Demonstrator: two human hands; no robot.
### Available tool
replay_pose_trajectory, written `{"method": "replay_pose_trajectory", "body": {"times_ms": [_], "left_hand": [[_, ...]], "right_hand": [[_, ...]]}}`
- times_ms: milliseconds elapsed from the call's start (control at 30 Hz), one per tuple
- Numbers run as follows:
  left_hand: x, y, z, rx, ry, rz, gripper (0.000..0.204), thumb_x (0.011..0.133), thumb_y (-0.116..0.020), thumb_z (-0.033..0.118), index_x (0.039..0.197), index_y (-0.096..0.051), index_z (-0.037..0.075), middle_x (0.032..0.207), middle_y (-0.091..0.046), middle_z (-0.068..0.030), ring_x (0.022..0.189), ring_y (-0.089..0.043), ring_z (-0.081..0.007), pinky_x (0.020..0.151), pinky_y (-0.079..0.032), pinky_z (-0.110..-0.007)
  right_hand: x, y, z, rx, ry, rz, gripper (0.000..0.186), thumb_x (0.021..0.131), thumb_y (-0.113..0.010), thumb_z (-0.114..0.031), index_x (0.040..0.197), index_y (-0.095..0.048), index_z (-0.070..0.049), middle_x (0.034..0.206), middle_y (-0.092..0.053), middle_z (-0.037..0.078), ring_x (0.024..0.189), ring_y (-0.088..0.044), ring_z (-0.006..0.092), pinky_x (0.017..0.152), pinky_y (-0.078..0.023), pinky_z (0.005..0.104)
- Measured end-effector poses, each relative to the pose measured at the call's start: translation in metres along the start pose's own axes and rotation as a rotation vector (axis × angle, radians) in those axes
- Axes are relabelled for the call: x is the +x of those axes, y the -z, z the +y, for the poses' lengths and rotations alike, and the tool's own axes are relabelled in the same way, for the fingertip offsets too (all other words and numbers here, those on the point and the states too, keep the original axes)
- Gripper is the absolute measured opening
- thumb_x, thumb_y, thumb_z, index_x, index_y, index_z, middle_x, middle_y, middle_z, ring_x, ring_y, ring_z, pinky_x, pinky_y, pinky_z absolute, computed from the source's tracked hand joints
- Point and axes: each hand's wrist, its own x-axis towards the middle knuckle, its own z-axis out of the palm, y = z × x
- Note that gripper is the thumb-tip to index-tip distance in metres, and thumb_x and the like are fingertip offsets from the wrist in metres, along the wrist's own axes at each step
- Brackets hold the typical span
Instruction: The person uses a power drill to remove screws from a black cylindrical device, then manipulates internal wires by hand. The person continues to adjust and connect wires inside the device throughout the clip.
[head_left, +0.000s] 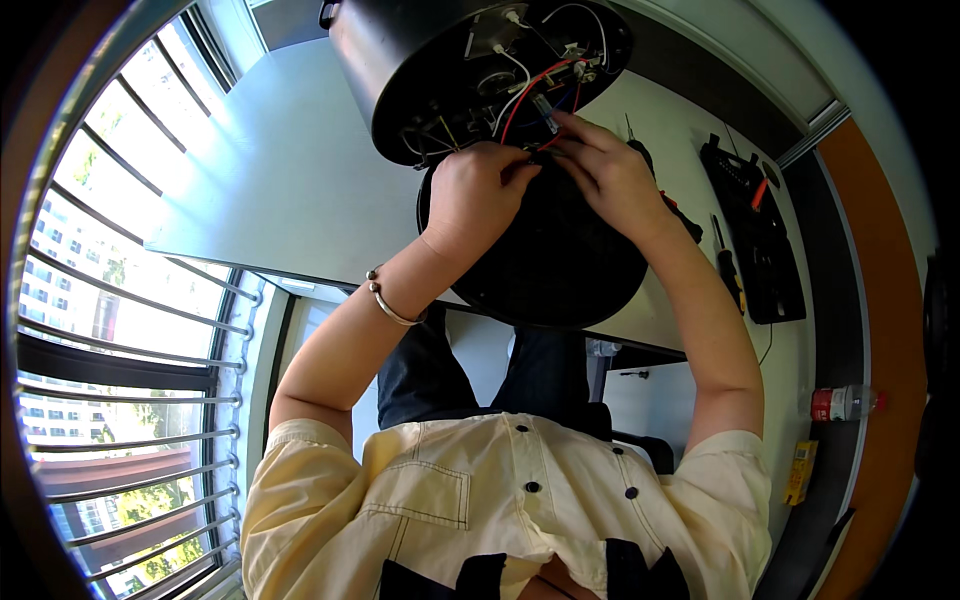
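Note:
A black, round-bodied appliance (365, 50) lies on its side on the table, its open underside toward me with wiring and parts showing. Below it, a round black cover (560, 265) tilts over the table's front edge. My left hand (475, 195) is closed in a pinch at the gap between body and cover; what its fingertips hold is hidden. Close beside it, my right hand (608, 180) has its fingers drawn together at the wiring. A red wire (512, 112) curves down toward both hands. White wires (522, 72) run through the underside.
On the right of the table lie an open black tool case (755, 235) and a screwdriver (728, 262). A plastic bottle (845, 403) and a yellow box (799, 472) stand farther right. A barred window (130, 300) fills the left side.

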Motion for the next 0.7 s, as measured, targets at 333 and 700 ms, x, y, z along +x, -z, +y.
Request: {"method": "replay_pose_trajectory", "body": {"times_ms": [333,700], "left_hand": [[-0.002,-0.002,-0.003,0.097,-0.141,0.071,0.012,0.071,-0.066,0.015,0.075,-0.065,0.004,0.073,-0.063,-0.008,0.068,-0.06,-0.0265,0.061,-0.049,-0.035],[-0.003,-0.004,-0.001,0.122,-0.257,0.143,0.011,0.069,-0.07,0.009,0.077,-0.066,0.003,0.069,-0.062,-0.0079,0.057,-0.059,-0.0221,0.054,-0.047,-0.03]], "right_hand": [[-0.022,0.023,-0.027,1.096,-0.93,0.0,0.02,0.085,-0.058,-0.008,0.1,-0.063,0.004,0.099,-0.064,0.015,0.078,-0.065,0.0185,0.054,-0.053,0.0224],[-0.034,0.011,-0.032,1.866,-1.08,0.198,0.022,0.087,-0.053,-0.008,0.102,-0.058,0.008,0.083,-0.061,0.012,0.066,-0.06,0.0135,0.05,-0.049,0.018]]}}
